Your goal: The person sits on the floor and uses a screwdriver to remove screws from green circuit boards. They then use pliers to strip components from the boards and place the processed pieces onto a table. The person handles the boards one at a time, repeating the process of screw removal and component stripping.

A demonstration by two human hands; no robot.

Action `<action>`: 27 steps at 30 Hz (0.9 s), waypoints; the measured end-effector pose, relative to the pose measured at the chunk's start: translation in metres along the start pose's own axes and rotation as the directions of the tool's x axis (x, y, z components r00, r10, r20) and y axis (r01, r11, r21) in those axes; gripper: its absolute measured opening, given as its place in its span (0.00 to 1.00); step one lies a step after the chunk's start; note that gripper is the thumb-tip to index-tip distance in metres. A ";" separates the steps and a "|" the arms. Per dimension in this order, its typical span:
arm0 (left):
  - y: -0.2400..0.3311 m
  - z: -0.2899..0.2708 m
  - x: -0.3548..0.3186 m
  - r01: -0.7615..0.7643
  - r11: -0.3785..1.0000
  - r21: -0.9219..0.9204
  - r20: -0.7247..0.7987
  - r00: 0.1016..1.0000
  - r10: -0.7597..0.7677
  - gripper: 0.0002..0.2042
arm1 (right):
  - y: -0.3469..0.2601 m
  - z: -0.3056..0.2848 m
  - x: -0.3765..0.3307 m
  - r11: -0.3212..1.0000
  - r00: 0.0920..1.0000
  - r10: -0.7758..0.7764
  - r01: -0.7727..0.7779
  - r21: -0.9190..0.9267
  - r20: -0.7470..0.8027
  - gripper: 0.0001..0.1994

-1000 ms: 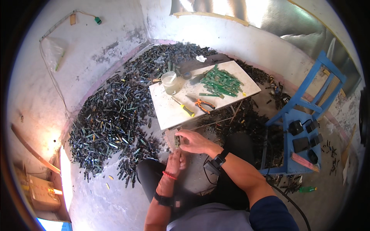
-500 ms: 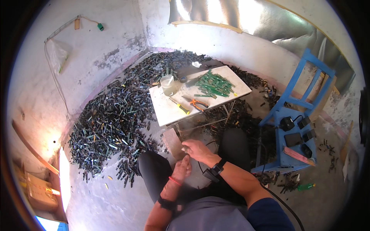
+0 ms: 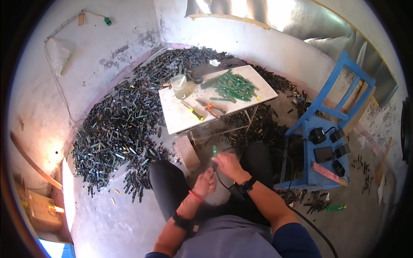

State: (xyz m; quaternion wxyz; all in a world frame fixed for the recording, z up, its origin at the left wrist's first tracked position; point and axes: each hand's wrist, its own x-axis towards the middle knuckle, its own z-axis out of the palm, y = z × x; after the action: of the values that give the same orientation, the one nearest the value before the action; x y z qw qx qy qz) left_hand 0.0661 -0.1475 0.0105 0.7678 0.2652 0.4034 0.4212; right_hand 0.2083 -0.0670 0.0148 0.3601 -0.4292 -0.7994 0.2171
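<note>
My right hand [image 3: 230,165] is closed, with a short green strip [image 3: 214,150] sticking up past its fingertips, probably a circuit board piece. Just below and to its left, my left hand [image 3: 204,183] is curled shut close to the right fingertips. Whatever its fingers hold is hidden or too small to name. Both hands are over my lap, in front of the white table [image 3: 172,119]. On the tabletop lie a heap of similar green strips [image 3: 234,86], orange-handled pliers [image 3: 212,108], a yellow-handled screwdriver [image 3: 195,113] and a cloudy plastic cup [image 3: 179,87].
A large pile of dark narrow pieces [image 3: 120,129] covers the floor at left and behind the table. A brick-like block [image 3: 186,154] stands by the table's near leg. At right, a blue chair [image 3: 307,165] carries black adapters [image 3: 323,154]. A black cable [image 3: 316,229] runs past my right arm.
My right hand has turned so the green strip now shows upright above its fingers. Both hands have parted slightly, and the whole view has shifted a little.
</note>
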 end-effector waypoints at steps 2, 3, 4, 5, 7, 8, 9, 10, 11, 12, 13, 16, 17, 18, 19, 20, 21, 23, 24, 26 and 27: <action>0.002 0.006 0.003 0.019 0.999 0.037 -0.027 0.999 -0.018 0.23 | 0.007 0.002 -0.003 0.994 0.994 0.111 -0.111 0.019 -0.009 0.13; 0.000 0.007 0.004 0.021 0.999 0.046 -0.033 0.999 -0.019 0.23 | 0.010 0.002 -0.001 0.991 0.992 0.111 -0.106 0.085 -0.053 0.13; 0.000 0.008 0.006 0.023 0.998 0.056 -0.040 0.999 -0.021 0.24 | 0.015 0.000 0.001 0.987 0.991 0.132 -0.130 0.093 -0.013 0.13; 0.002 0.010 0.008 0.050 0.998 0.037 -0.027 0.998 -0.049 0.24 | 0.021 -0.004 0.004 0.983 0.988 0.151 -0.153 0.097 0.024 0.12; 0.000 0.011 0.008 0.033 0.997 0.070 -0.002 0.999 -0.033 0.23 | 0.038 0.001 -0.001 0.923 0.961 0.255 -0.274 0.269 0.104 0.13; -0.001 0.011 0.007 0.019 0.996 0.087 0.006 1.000 -0.019 0.23 | 0.038 -0.001 0.000 0.861 0.935 0.321 -0.355 0.365 0.152 0.13; -0.003 0.010 0.008 -0.019 0.997 0.078 0.025 1.000 0.017 0.22 | 0.039 -0.004 0.002 0.781 0.902 0.380 -0.432 0.452 0.205 0.13; -0.004 0.011 0.007 0.002 0.996 0.088 0.017 1.000 -0.004 0.21 | 0.038 -0.007 0.002 0.685 0.863 0.432 -0.503 0.527 0.263 0.14; -0.002 0.013 0.007 0.019 0.995 0.101 0.015 1.000 -0.021 0.21 | 0.028 -0.016 0.004 0.610 0.838 0.447 -0.541 0.579 0.313 0.14; -0.001 0.014 0.006 0.036 0.993 0.113 0.011 0.999 -0.038 0.20 | 0.025 -0.020 0.005 0.588 0.830 0.448 -0.554 0.590 0.333 0.13; -0.004 0.013 0.006 0.027 0.991 0.134 0.006 1.000 -0.028 0.20 | 0.023 -0.022 0.006 0.565 0.821 0.448 -0.567 0.599 0.354 0.13; -0.012 0.010 0.006 0.042 0.986 0.161 -0.010 0.999 -0.041 0.19 | 0.024 -0.020 0.000 0.696 0.896 0.359 -0.444 0.564 0.262 0.10; -0.015 0.008 0.006 0.071 0.988 0.141 -0.023 0.997 -0.068 0.19 | 0.025 -0.018 -0.002 0.762 0.929 0.303 -0.370 0.531 0.212 0.09; -0.017 0.006 0.006 0.099 0.988 0.120 -0.035 0.995 -0.096 0.19 | 0.026 -0.015 -0.006 0.902 0.984 0.138 -0.171 0.397 0.111 0.07; -0.020 0.004 0.007 0.087 0.989 0.118 -0.021 0.996 -0.085 0.18 | 0.027 -0.011 -0.012 0.972 0.998 -0.051 0.041 0.232 0.040 0.06; -0.022 0.001 0.007 0.074 0.990 0.116 -0.010 0.997 -0.073 0.18 | 0.024 -0.010 -0.013 0.967 0.968 -0.250 0.249 0.050 0.005 0.05; -0.024 0.000 0.006 0.061 0.992 0.115 0.000 0.998 -0.062 0.18 | 0.018 -0.017 -0.014 0.958 0.952 -0.264 0.277 -0.070 0.153 0.08; -0.024 0.001 0.003 0.078 0.992 0.102 -0.020 0.997 -0.076 0.18 | 0.018 -0.015 -0.018 0.920 0.921 -0.348 0.372 -0.127 0.176 0.08; -0.024 0.002 0.002 0.085 0.992 0.096 -0.027 0.996 -0.083 0.18 | 0.017 -0.014 -0.021 0.895 0.903 -0.387 0.417 -0.158 0.188 0.08; -0.026 -0.002 0.003 0.142 0.988 0.061 -0.068 0.988 -0.138 0.18 | 0.032 -0.001 -0.027 0.935 0.929 -0.347 0.353 -0.027 0.127 0.04; -0.026 -0.002 0.003 0.168 0.985 0.042 -0.088 0.982 -0.164 0.19 | 0.037 0.003 -0.028 0.946 0.941 -0.325 0.322 0.040 0.100 0.02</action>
State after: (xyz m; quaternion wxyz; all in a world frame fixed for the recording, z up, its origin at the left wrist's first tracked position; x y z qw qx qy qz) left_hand 0.0762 -0.1578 -0.0111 0.7758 0.2314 0.4665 0.3565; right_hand 0.2360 -0.0706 -0.0227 0.3534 -0.2759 -0.8742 0.1865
